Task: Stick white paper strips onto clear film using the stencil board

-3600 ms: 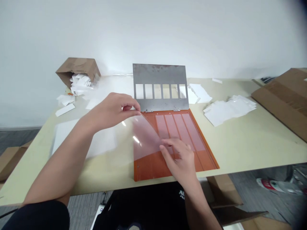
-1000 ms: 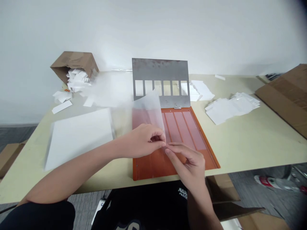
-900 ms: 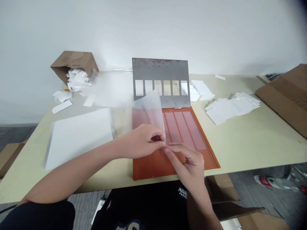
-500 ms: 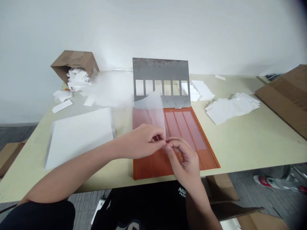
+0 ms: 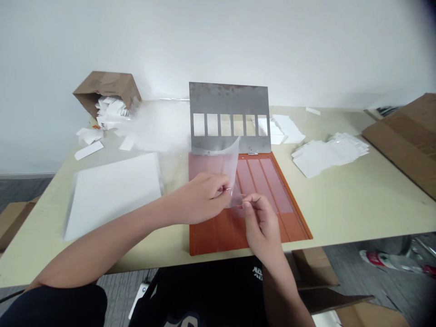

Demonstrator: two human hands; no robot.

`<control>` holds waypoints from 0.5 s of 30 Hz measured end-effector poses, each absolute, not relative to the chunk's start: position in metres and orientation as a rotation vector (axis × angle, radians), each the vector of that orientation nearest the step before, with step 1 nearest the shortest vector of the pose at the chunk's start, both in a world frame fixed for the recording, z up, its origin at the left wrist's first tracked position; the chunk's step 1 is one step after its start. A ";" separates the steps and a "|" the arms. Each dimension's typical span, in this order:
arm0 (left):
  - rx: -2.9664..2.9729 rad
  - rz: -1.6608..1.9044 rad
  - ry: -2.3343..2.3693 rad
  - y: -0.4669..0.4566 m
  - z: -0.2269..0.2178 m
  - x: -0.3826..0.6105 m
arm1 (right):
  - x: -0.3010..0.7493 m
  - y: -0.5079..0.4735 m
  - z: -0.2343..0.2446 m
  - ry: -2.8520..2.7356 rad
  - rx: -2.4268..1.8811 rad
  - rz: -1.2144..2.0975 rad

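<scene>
Left hand [image 5: 200, 197] and right hand [image 5: 260, 222] pinch the clear film [image 5: 218, 161] at its lower edge. Film is raised off the orange tray [image 5: 286, 218]; stencil [image 5: 228, 97] stands open.

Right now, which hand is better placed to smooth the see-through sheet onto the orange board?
Probably the right hand: it pinches the lower corner of the see-through sheet, low over the orange board. The left hand pinches the sheet's edge higher up, holding it raised.
</scene>
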State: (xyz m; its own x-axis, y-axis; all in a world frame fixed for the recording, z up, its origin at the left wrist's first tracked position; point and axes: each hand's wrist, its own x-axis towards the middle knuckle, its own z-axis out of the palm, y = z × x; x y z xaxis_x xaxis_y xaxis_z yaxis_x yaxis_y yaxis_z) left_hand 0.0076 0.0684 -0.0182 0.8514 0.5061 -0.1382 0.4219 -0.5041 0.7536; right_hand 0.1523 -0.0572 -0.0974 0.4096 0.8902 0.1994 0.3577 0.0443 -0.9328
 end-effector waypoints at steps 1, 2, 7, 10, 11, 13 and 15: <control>2.167 0.120 0.694 0.069 -0.017 0.008 | 0.152 -0.057 -0.097 -1.132 -1.536 0.604; 2.159 0.111 0.721 0.069 -0.016 0.008 | 0.153 -0.056 -0.098 -1.116 -1.537 0.615; 2.104 0.079 0.823 0.070 -0.012 0.007 | 0.154 -0.054 -0.102 -1.055 -1.523 0.643; 2.102 0.105 0.830 0.070 -0.014 0.007 | 0.153 -0.052 -0.103 -1.035 -1.498 0.676; 2.103 0.117 0.828 0.070 -0.014 0.007 | 0.153 -0.052 -0.103 -1.030 -1.492 0.686; 2.117 0.166 0.840 0.071 -0.014 0.007 | 0.152 -0.051 -0.102 -1.027 -1.489 0.699; 2.140 0.241 0.888 0.074 -0.012 0.005 | 0.152 -0.051 -0.102 -1.040 -1.507 0.690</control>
State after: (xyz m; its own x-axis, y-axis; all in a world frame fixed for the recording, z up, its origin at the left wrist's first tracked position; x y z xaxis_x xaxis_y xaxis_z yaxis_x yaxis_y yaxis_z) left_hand 0.0050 0.0743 -0.0122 0.7365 0.6663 -0.1164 0.5161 -0.4425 0.7333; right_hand 0.1521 -0.0508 -0.1022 0.4398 0.8901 0.1192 0.2370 0.0130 -0.9714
